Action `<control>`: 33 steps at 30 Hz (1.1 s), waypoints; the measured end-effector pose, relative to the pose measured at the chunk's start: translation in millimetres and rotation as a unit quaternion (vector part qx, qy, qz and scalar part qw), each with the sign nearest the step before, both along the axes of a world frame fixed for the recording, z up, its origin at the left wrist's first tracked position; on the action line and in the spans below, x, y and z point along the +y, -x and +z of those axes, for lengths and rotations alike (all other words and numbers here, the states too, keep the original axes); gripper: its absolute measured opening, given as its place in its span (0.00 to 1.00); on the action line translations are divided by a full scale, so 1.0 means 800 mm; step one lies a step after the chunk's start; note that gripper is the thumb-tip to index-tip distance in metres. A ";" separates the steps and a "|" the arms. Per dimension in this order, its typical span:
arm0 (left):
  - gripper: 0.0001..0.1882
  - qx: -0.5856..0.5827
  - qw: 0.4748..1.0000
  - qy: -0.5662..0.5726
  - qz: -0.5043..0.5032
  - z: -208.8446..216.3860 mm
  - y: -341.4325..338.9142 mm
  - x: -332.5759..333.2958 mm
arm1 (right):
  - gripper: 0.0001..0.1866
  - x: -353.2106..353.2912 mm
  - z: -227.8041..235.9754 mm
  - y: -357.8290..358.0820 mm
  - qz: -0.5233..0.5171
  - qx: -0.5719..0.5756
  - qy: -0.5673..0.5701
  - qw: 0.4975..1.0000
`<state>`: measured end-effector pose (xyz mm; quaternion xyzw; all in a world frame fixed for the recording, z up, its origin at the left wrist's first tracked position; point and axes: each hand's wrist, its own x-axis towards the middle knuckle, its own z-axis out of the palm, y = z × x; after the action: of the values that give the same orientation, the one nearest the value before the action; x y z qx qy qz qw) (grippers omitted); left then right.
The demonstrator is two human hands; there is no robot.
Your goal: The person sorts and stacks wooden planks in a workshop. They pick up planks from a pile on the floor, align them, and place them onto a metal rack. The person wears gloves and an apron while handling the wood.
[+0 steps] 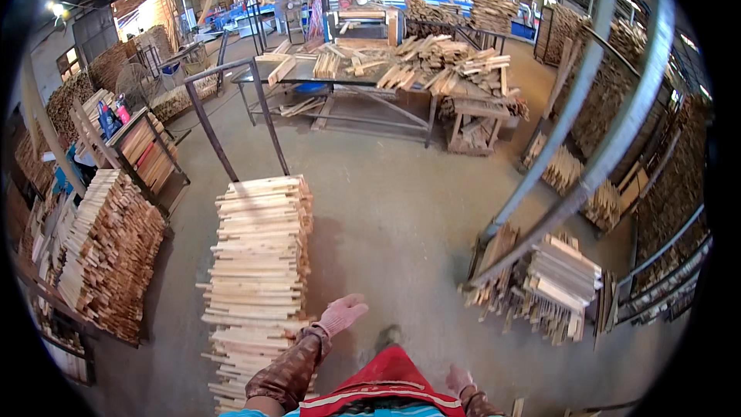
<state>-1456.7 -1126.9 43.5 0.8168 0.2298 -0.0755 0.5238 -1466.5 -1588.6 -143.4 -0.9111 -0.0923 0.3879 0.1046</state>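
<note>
My left hand (343, 313), in a pinkish knit glove under a brown patterned sleeve, hangs just right of a long stack of pale wooden slats (258, 262). Nothing is in it, and its fingers are loosely stretched. The stack runs along the floor at my left, its slat ends uneven, up to a dark metal frame (239, 69). Low at my right side is my right hand (460, 380), also gloved, small and slightly blurred. It appears empty with fingers apart. A red apron (390, 378) covers my front.
Ahead stands a metal worktable (363, 81) heaped with loose wood pieces (444, 62), a machine (363, 27) behind it. A stacked wood pile (116, 251) is at left. Metal posts (602, 154) rise at right beside a smaller slat bundle (559, 278).
</note>
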 end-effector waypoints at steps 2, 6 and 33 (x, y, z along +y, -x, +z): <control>0.31 -0.027 0.996 0.057 -0.060 0.018 -0.115 -0.006 | 0.18 -0.075 -0.100 -0.057 0.065 -0.084 -0.011 0.994; 0.28 -0.009 0.999 0.048 0.017 -0.036 -0.204 0.098 | 0.19 0.094 -0.072 -0.225 0.067 -0.038 -0.041 0.996; 0.17 0.025 0.992 -0.067 0.104 -0.225 -0.931 0.864 | 0.17 0.758 0.033 -1.066 0.303 -0.167 -0.203 0.916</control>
<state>-711.7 -436.0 -136.6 0.8194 0.3308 -0.0254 0.4674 -613.6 -982.1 -117.2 -0.8502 -0.4571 0.2158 0.1473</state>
